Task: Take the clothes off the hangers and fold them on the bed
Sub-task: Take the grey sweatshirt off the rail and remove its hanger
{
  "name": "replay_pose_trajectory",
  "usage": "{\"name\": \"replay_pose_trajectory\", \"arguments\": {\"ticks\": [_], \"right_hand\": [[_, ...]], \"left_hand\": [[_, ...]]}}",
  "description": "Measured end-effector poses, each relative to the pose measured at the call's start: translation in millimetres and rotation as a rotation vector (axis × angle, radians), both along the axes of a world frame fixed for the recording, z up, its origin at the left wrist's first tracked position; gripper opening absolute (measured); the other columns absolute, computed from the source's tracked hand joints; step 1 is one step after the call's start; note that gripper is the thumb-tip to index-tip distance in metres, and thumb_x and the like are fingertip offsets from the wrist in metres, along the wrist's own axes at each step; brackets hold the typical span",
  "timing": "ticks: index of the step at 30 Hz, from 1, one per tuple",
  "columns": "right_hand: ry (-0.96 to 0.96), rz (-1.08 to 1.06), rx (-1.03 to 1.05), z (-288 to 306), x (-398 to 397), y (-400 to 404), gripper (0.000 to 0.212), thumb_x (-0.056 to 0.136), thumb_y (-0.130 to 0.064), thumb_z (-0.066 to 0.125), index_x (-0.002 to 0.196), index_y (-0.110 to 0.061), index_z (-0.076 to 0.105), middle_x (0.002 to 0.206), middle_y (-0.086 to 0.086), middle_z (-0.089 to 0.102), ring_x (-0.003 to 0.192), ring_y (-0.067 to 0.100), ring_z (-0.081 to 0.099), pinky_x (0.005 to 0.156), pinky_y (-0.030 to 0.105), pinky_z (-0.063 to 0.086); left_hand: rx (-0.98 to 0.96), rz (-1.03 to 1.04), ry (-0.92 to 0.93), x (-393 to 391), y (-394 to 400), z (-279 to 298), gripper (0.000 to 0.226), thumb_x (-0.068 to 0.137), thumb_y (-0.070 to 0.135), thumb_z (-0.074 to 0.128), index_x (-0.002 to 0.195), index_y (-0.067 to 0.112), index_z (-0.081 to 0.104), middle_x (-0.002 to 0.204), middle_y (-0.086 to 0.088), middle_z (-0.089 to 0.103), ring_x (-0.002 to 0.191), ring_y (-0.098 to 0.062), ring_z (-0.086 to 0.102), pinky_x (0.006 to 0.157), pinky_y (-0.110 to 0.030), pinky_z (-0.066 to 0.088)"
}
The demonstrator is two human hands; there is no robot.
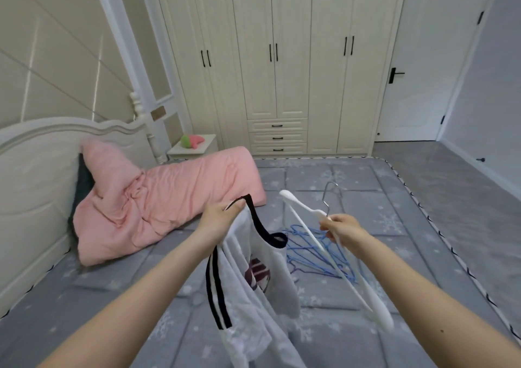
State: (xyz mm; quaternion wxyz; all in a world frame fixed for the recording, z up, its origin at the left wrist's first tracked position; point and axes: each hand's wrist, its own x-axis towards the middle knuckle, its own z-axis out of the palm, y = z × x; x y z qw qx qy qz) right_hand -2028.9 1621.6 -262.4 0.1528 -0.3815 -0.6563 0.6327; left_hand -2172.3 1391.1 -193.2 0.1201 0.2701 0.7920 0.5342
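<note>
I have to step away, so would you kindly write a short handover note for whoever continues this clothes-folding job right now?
Left hand: grips the white shirt with black trim at its neckline, held up over the bed.
Right hand: holds the white hanger, already free of the shirt.
Blue hangers and a metal hanger lie bare in a pile on the bed beyond the hands.
Done: this shirt is off its hanger.
Left: put the white hanger down, then fold the shirt on the bed. No folded clothes are in view.

no readable text, dark red print on the white shirt (258, 277) too crumpled to make out
</note>
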Motion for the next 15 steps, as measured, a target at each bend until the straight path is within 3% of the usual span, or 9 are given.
{"name": "replay_pose_trajectory", "arguments": {"ticks": [3, 7, 12, 14, 15], "right_hand": [[-0.128, 0.002, -0.019, -20, 1, 13, 0.017, 0.092, -0.020, 0.060, 0.083, -0.006, 0.061, 0.074, 0.006, 0.058, 0.056, 0.017, 0.045, 0.051, 0.022, 0.037], [-0.210, -0.004, -0.053, -59, -11, 37, 0.011, 0.092, -0.010, 0.055, 0.087, -0.003, 0.060, 0.065, 0.009, 0.049, 0.051, 0.017, 0.037, 0.048, 0.022, 0.029], [-0.241, 0.067, 0.032, -89, -35, 57, 0.014, 0.093, -0.015, 0.055, 0.083, -0.007, 0.062, 0.069, 0.006, 0.053, 0.053, 0.013, 0.041, 0.046, 0.018, 0.034], [-0.201, 0.067, 0.032, -91, -52, 73, 0.015, 0.093, -0.011, 0.055, 0.091, -0.001, 0.065, 0.080, 0.013, 0.057, 0.059, 0.017, 0.049, 0.049, 0.014, 0.040], [-0.172, 0.039, 0.053, -90, -61, 84, 0.020, 0.093, -0.010, 0.056, 0.107, 0.002, 0.063, 0.094, 0.017, 0.060, 0.073, 0.023, 0.057, 0.062, 0.015, 0.046]], "left_hand": [[-0.014, -0.049, 0.040, -3, 13, -11, 0.022, 0.091, 0.034, 0.058, 0.082, 0.018, 0.046, 0.080, -0.001, 0.040, 0.078, -0.009, 0.035, 0.056, -0.024, 0.024], [-0.101, -0.144, 0.125, -8, 37, -26, 0.033, 0.092, 0.025, 0.058, 0.067, 0.014, 0.040, 0.065, 0.001, 0.032, 0.060, -0.006, 0.029, 0.053, -0.023, 0.021], [-0.178, -0.260, 0.087, -13, 55, -44, 0.047, 0.091, 0.022, 0.061, 0.057, 0.021, 0.028, 0.053, 0.013, 0.021, 0.049, -0.003, 0.020, 0.047, -0.022, 0.014], [-0.213, -0.270, 0.079, -17, 62, -52, 0.049, 0.090, 0.020, 0.062, 0.054, 0.023, 0.029, 0.048, 0.014, 0.022, 0.047, -0.002, 0.020, 0.046, -0.021, 0.014], [-0.225, -0.266, 0.085, -19, 65, -55, 0.049, 0.090, 0.020, 0.062, 0.054, 0.024, 0.030, 0.047, 0.014, 0.022, 0.046, -0.002, 0.020, 0.046, -0.021, 0.014]]}}
